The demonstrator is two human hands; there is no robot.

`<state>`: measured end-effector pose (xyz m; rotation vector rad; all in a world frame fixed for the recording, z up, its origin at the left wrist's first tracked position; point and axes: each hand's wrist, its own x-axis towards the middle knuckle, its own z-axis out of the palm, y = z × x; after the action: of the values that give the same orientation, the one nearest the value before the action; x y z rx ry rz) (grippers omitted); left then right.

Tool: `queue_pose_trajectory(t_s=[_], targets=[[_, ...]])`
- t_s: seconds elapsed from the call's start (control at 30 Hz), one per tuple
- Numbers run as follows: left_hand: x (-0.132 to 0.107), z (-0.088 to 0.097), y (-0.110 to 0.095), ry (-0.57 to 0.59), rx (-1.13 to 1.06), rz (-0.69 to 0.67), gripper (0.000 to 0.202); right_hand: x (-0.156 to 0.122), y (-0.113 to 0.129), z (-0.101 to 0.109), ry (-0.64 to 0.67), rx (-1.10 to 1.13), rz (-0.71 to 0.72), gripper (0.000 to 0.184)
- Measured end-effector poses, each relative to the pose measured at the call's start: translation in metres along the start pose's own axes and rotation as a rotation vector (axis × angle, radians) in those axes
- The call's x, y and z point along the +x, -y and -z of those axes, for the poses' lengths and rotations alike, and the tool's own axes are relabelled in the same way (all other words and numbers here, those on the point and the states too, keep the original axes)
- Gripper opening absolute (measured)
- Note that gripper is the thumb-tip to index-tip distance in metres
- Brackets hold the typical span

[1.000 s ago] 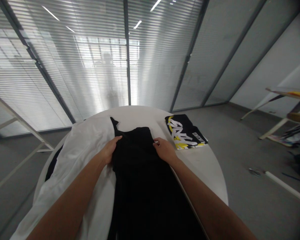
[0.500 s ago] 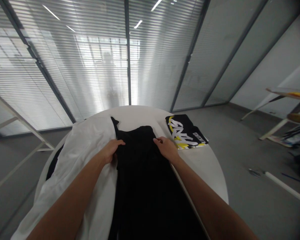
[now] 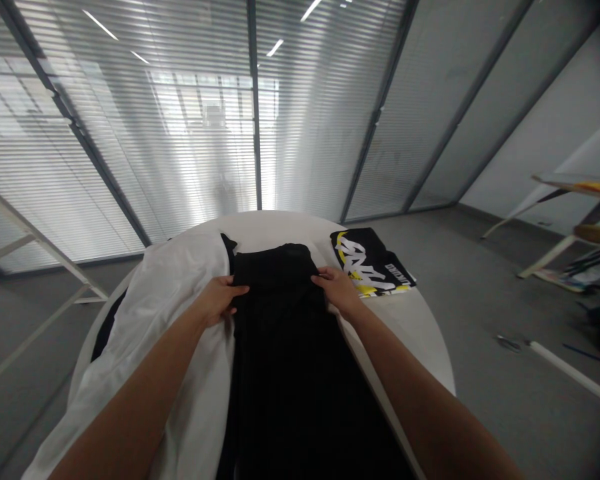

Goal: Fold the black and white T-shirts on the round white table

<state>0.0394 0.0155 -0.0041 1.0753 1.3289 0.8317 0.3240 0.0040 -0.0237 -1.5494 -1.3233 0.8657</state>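
A long black garment (image 3: 290, 360) lies lengthwise down the middle of a round white table (image 3: 410, 327), its far end squared off. My left hand (image 3: 219, 300) grips the garment's left edge near that far end, fingers curled over the cloth. My right hand (image 3: 337, 292) pinches the right edge at about the same height. A white garment (image 3: 170, 313) is spread under and to the left of the black one, beneath my left forearm.
A folded black garment with white and yellow print (image 3: 370, 262) lies on the table's far right. Blinds and glass walls stand behind. A white frame (image 3: 35, 253) is at the left. A white tube (image 3: 570, 373) and clutter lie on the floor at right.
Both hands have pushed the black garment's far end further away and flattened it; that end now lies wider and straighter. The hands sit slightly further out on its edges.
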Motion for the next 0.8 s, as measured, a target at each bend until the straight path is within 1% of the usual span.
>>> queue_pose_trajectory(t_s=[0.07,0.17,0.23,0.33,0.47,0.67,0.8], targets=[[-0.002,0.003,-0.004,0.002,-0.001,0.031,0.034,-0.004,0.007,0.001,0.016,0.141,-0.036,0.023],[-0.006,0.009,-0.009,0.037,-0.023,0.054,0.034,-0.010,0.016,0.003,0.038,0.309,-0.102,0.028],[-0.008,0.012,-0.011,0.051,-0.055,0.049,0.035,-0.012,0.020,0.004,0.075,0.430,-0.110,0.029],[-0.009,0.014,-0.013,0.066,-0.124,0.020,0.037,-0.013,0.021,0.004,0.124,0.576,-0.086,0.028],[-0.007,0.010,-0.011,0.080,-0.202,-0.079,0.039,-0.011,0.019,0.001,0.138,0.650,-0.035,0.026],[0.000,0.003,-0.005,0.052,-0.324,-0.257,0.036,-0.010,0.015,-0.003,0.116,0.683,0.107,0.022],[0.003,-0.001,-0.003,0.061,-0.382,-0.339,0.031,-0.012,0.013,-0.003,0.161,0.664,0.092,0.026]])
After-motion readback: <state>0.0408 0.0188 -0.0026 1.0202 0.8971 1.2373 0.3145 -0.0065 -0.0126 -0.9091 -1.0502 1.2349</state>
